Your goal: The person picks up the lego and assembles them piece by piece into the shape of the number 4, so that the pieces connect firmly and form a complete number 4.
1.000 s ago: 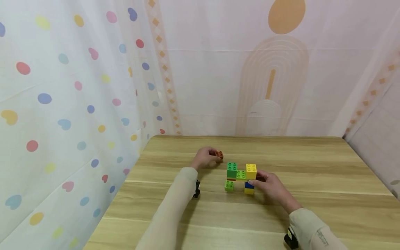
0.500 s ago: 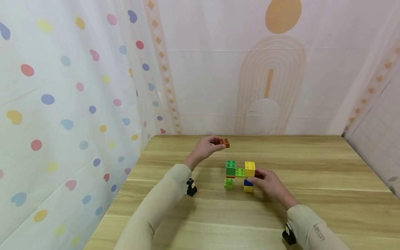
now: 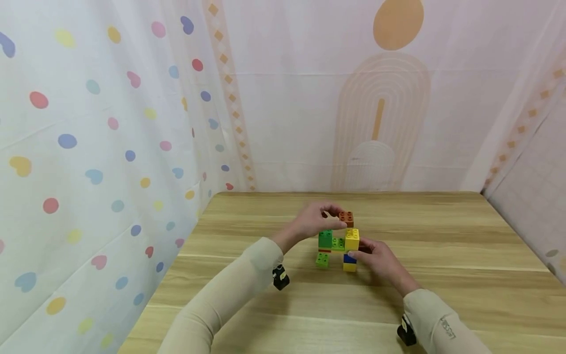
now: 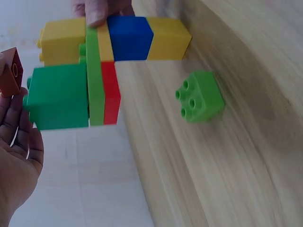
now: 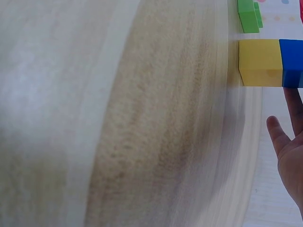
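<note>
My left hand [image 3: 311, 220] pinches a brown-orange toy brick [image 3: 347, 219] over the upper yellow brick [image 3: 352, 241] of a built brick structure; whether the two touch is unclear. Beside that yellow brick a dark green brick [image 4: 59, 97] sits on a lime green plate [image 4: 95, 78]. Under the plate are a thin red piece [image 4: 111, 93] and a thin orange one [image 4: 105, 43]. A blue brick [image 4: 130, 39] and a lower yellow brick [image 4: 168, 39] form the leg. My right hand [image 3: 383, 261] grips the structure from its right side, thumb in front. Its other fingers are partly hidden.
A loose lime green brick [image 4: 204, 97] stands on the wooden table [image 3: 336, 314], below the structure's overhanging left end. Curtains with dots [image 3: 110, 221] and an arch print [image 3: 382, 118] hang along the left and back. Black devices [image 3: 280, 278] sit at both wrists.
The left hand has lifted the brown-orange brick from the table's left side and carried it right, over the upper yellow brick. The right hand stays at the structure.
</note>
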`<move>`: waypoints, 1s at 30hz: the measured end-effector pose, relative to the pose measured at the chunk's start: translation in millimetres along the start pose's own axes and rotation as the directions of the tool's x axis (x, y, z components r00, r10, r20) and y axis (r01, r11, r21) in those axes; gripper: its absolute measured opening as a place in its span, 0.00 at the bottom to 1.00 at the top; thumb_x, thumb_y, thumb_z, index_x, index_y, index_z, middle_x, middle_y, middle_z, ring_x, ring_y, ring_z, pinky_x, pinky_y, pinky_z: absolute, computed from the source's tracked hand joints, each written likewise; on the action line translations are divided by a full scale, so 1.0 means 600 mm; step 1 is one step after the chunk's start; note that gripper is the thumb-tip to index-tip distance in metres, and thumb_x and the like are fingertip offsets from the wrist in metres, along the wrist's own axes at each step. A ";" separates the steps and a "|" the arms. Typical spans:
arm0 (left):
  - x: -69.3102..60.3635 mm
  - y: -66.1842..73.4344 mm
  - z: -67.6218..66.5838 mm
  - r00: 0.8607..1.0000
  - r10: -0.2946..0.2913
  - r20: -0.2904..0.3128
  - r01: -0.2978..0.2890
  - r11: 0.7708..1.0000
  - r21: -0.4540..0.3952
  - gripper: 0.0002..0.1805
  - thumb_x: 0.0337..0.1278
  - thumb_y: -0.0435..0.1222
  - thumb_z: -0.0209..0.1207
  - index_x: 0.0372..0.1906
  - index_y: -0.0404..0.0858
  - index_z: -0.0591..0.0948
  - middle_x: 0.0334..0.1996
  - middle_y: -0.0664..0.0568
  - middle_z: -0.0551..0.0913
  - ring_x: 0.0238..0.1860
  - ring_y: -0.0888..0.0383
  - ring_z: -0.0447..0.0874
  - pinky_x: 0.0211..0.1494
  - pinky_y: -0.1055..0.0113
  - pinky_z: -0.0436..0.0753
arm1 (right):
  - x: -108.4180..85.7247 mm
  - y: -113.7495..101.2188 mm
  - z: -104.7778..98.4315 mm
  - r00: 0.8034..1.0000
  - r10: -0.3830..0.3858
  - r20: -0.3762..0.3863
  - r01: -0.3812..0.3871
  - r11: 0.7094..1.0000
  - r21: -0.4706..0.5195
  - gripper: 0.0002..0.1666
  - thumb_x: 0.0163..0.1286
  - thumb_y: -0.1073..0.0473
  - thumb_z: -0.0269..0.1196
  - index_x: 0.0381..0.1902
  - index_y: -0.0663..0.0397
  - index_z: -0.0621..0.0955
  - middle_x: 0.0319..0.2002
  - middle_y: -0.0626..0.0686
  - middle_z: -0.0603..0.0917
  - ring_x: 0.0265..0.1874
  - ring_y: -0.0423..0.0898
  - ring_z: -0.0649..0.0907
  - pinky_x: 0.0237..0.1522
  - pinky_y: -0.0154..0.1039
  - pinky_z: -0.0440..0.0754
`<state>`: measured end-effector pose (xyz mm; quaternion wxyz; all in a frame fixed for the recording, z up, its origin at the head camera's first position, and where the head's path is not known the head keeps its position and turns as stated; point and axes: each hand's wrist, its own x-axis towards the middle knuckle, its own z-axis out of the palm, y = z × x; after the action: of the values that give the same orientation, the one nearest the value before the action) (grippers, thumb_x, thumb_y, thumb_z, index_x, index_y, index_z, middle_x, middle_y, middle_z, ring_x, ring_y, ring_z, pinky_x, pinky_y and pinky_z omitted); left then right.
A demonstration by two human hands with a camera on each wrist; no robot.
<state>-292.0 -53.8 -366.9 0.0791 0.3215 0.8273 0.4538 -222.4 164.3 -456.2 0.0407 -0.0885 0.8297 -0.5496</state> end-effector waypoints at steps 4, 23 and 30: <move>-0.001 0.004 0.010 1.000 0.006 0.003 -0.006 1.000 0.014 0.16 0.55 0.46 0.71 0.48 0.47 0.86 0.40 0.61 0.84 0.43 0.60 0.78 0.49 0.64 0.75 | 0.000 0.000 0.001 1.000 -0.007 -0.003 0.007 1.000 -0.009 0.29 0.70 0.47 0.65 0.64 0.54 0.78 0.54 0.55 0.84 0.53 0.51 0.81 0.58 0.53 0.76; -0.003 -0.007 0.031 0.999 0.005 0.050 -0.009 0.997 0.081 0.18 0.55 0.48 0.70 0.49 0.47 0.86 0.40 0.63 0.83 0.43 0.62 0.77 0.49 0.65 0.75 | 0.001 0.004 0.001 0.999 -0.036 -0.008 0.036 0.999 -0.014 0.26 0.70 0.49 0.65 0.61 0.54 0.80 0.53 0.54 0.84 0.51 0.50 0.82 0.56 0.51 0.77; -0.001 0.001 0.030 0.998 0.006 0.058 -0.012 0.993 0.114 0.18 0.55 0.48 0.71 0.49 0.45 0.86 0.40 0.64 0.83 0.46 0.56 0.79 0.48 0.65 0.75 | 0.004 0.006 0.002 1.000 -0.026 -0.013 0.026 1.000 -0.013 0.25 0.69 0.48 0.66 0.60 0.52 0.81 0.53 0.53 0.84 0.52 0.50 0.81 0.56 0.52 0.77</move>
<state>-283.7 -41.7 -377.1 0.0821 0.3422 0.8478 0.3967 -224.6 163.9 -460.0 0.0276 -0.0962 0.8322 -0.5453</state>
